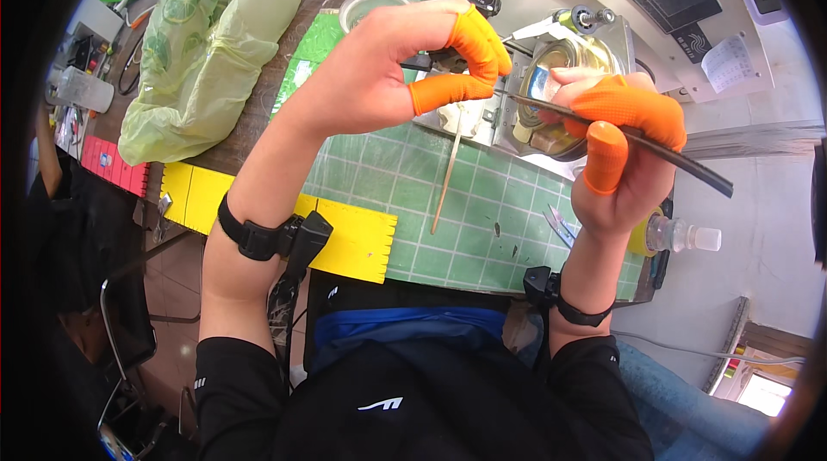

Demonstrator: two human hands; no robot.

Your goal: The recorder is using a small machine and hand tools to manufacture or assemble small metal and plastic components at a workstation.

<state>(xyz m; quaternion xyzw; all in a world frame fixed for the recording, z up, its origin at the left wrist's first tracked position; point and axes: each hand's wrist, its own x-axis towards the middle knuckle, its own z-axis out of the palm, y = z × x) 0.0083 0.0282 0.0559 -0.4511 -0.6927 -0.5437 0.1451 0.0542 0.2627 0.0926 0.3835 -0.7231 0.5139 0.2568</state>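
Two hands in orange rubber fingertip covers share a thin black cable (620, 135): the left hand (388, 73) pinches its tip, the right hand (616, 151) clamps its middle, above a green gridded cutting mat (413, 194); a slim wooden stick (448, 175) lies below them.
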